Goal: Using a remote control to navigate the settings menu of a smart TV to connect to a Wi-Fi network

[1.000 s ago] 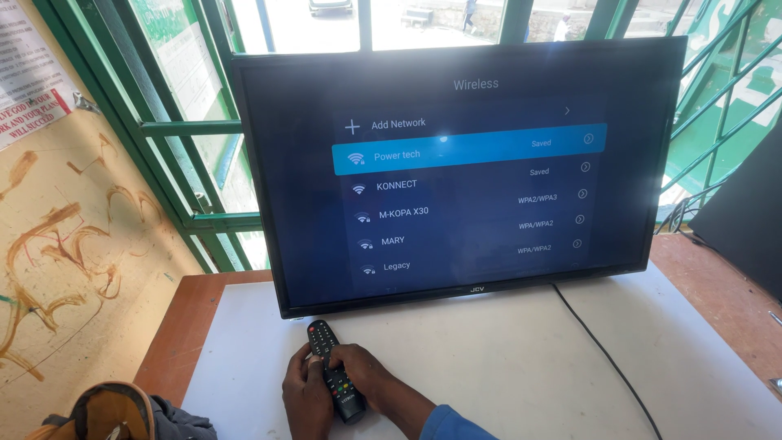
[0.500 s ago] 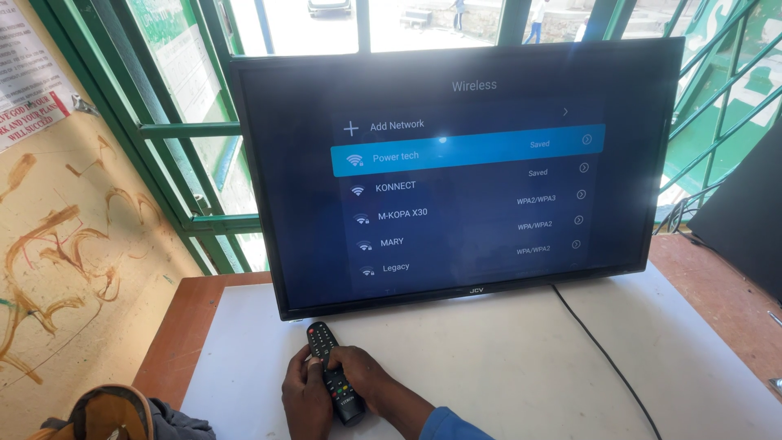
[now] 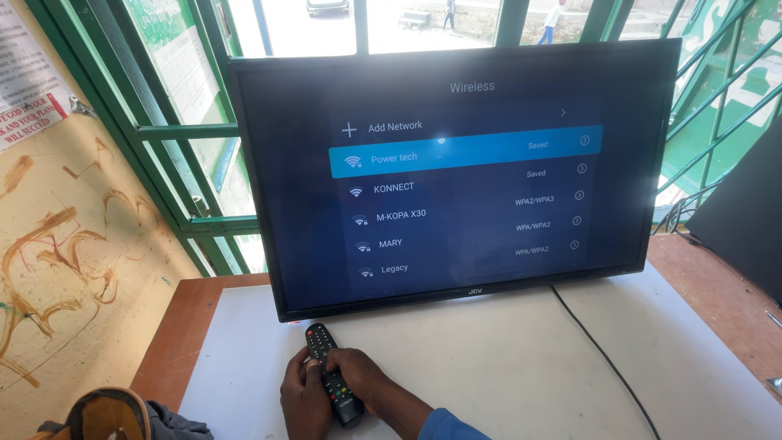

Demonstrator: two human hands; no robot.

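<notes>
A: Where was the remote control (image 3: 330,371) placed, and how were the hands arranged on it?

B: The black remote control was held low over the near edge of the white counter (image 3: 505,358), just in front of the flat screen (image 3: 456,171), with its red-buttoned end pointed at the screen. It was clasped from both sides: the left hand (image 3: 303,399) was wrapped along its left flank, and the right hand (image 3: 362,383) was closed over its lower half, fingers laid across the buttons. Which button was pressed could not be told.

A: Which step was judged to be in hand?

B: A list of wireless networks was displayed, with the top entry highlighted in blue. Menu navigation was therefore judged to be under way. A confirming press, or a downward press to another row, was judged to be called for next, with the remote kept aimed at the screen's lower rim. A black cable (image 3: 607,358) was trailed across the counter toward its right near corner.
</notes>
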